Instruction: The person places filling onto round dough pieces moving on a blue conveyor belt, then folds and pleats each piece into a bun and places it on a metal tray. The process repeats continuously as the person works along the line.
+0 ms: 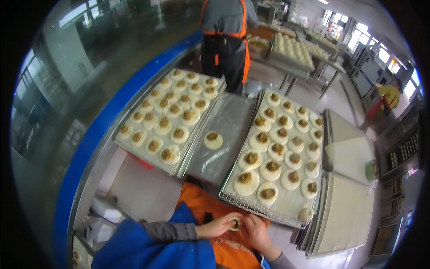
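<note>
Close below me, my left hand (219, 225) and right hand (254, 232) meet over my orange apron (233, 251), fingers pinched together around one small, pale dough piece (234, 223). Beyond it I see two trays (286, 210) of round dough discs topped with brown filling.

left tray of filled rounds (134, 150) | plastic sheet (224, 134) | co-worker's orange apron (245, 49)

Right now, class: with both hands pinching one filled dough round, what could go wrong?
1. Left hand and right hand squeeze the dough piece; filling might burst out.
2. The wire tray overhangs near the hands; an elbow could tip it.
3. The lone round on plastic sheet may stick.
</note>
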The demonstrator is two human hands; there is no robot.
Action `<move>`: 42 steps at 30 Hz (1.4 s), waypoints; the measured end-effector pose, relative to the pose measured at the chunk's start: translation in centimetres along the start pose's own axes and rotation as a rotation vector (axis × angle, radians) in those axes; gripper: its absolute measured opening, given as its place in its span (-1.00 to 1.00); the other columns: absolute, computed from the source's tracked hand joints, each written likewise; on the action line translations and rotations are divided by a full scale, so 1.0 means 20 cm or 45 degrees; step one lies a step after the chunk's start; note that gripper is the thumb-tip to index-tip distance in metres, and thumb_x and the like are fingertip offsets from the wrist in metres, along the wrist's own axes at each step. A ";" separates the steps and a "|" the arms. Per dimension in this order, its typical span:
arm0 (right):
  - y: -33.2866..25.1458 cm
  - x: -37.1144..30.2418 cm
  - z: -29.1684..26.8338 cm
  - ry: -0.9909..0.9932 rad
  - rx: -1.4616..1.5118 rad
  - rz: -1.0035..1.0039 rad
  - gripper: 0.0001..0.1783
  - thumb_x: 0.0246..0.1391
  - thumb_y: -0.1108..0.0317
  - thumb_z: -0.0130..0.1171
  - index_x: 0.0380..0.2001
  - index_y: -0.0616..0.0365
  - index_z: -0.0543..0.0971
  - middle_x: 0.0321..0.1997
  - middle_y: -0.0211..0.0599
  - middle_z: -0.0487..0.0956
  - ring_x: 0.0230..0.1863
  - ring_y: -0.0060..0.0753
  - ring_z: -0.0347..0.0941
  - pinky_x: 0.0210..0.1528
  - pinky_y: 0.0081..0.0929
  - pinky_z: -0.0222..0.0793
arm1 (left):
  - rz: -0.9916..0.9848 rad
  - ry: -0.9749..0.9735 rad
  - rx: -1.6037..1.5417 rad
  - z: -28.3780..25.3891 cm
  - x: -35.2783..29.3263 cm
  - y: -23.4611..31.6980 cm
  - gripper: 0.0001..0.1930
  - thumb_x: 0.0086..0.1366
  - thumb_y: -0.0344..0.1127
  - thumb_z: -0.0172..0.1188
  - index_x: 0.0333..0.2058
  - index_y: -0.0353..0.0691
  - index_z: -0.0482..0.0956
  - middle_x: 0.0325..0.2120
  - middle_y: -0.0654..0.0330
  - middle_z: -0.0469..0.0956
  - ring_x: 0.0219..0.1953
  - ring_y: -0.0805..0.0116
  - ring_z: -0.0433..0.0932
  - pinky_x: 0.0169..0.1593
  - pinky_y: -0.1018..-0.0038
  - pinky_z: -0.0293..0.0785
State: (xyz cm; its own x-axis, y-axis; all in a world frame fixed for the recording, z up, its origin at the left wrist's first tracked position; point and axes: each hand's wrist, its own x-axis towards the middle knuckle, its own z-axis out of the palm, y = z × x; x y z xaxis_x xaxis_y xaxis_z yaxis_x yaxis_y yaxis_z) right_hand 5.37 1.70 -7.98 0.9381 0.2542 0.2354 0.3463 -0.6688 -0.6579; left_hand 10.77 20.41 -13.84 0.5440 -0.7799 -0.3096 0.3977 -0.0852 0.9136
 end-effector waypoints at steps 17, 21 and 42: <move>-0.02 0.06 0.02 -0.032 0.105 0.144 -0.70 -0.02 0.53 0.27 -0.18 0.25 0.48 -0.29 -0.13 0.48 -0.25 0.03 0.47 -0.19 -0.15 0.44 | 0.213 0.086 0.127 -0.02 -0.06 0.10 -0.46 0.37 -0.58 -0.11 0.33 -0.24 0.20 0.15 -0.06 0.33 0.14 0.05 0.45 0.19 0.36 0.42; -0.02 0.07 0.01 0.052 0.037 -0.022 -0.68 -0.08 0.53 0.28 -0.19 0.23 0.49 -0.30 -0.16 0.48 -0.26 -0.03 0.47 -0.19 -0.20 0.43 | 0.346 0.143 0.481 -0.02 -0.07 0.11 -0.49 0.33 -0.62 -0.10 0.26 -0.28 0.26 0.13 -0.04 0.34 0.14 0.02 0.45 0.19 0.34 0.41; -0.05 0.14 -0.01 -0.092 -0.045 -0.184 -0.69 -0.11 0.50 0.32 -0.23 0.19 0.51 -0.28 -0.20 0.54 -0.28 -0.10 0.49 -0.22 -0.25 0.43 | -0.080 0.267 -0.463 0.00 -0.06 0.10 -0.48 0.59 0.11 -0.33 -0.05 -0.22 0.44 -0.45 0.29 0.48 -0.56 0.58 0.44 -0.51 0.64 0.42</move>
State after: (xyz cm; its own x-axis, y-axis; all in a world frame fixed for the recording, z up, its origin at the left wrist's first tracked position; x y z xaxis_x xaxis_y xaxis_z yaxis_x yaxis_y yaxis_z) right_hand 7.60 2.93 -6.49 0.8760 0.3978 0.2729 0.4786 -0.6457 -0.5950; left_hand 10.89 21.09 -11.67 0.6341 -0.6339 -0.4428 0.6492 0.1253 0.7502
